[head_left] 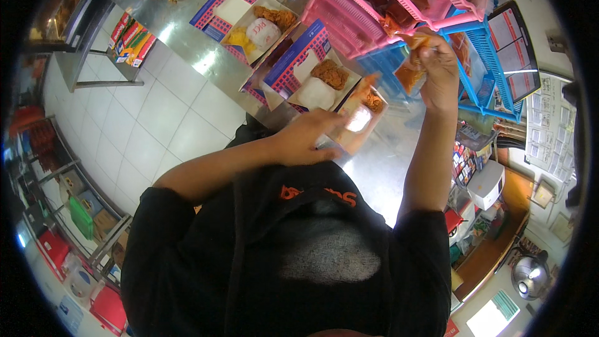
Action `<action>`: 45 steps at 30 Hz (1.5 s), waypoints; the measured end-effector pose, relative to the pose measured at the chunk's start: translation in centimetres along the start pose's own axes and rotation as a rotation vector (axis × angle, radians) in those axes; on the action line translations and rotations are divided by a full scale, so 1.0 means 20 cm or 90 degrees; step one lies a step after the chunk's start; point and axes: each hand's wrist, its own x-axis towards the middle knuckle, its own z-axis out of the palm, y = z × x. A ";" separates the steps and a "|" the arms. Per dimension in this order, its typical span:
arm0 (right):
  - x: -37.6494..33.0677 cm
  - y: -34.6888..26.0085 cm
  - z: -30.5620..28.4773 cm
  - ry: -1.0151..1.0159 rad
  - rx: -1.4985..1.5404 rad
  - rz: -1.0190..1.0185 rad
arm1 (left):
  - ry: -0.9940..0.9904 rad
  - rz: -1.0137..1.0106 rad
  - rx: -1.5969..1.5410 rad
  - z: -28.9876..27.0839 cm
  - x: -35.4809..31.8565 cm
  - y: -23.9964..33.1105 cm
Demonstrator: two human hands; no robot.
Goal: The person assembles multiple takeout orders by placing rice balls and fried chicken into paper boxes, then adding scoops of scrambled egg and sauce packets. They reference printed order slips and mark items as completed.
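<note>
The right hand [440, 65] is raised, its grip pinched on a small orange sauce packet [409, 77] beside the blue basket [493, 81]. The left hand [306, 140], fingers curled on a glossy cardboard meal box [359, 118], rests at the steel tabletop [374, 168] edge.

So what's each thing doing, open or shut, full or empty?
Far meal box: open, filled with rice and fried chicken.
Middle meal box: open, filled.
Near box: open, steadied by left hand.
Sauce packet: pinched in right hand.
Pink basket: holds packets.
</note>
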 end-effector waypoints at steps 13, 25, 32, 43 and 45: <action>-0.05 0.11 0.27 -0.161 -0.605 0.057 | 0.619 -0.139 0.003 0.04 -0.15 -0.24; 0.06 0.14 0.30 -0.162 -0.107 -0.141 | 0.247 -0.030 0.202 0.10 -0.18 -0.16; -0.12 0.46 0.48 -0.309 -0.419 -0.136 | 0.173 0.027 0.302 0.03 -0.20 -0.01; -0.51 0.21 -0.17 0.152 -0.240 -0.138 | 0.879 0.272 0.175 -1.96 0.28 0.94; -0.61 0.25 -0.24 0.178 -0.154 -0.129 | 0.846 0.167 0.061 -2.31 0.45 1.04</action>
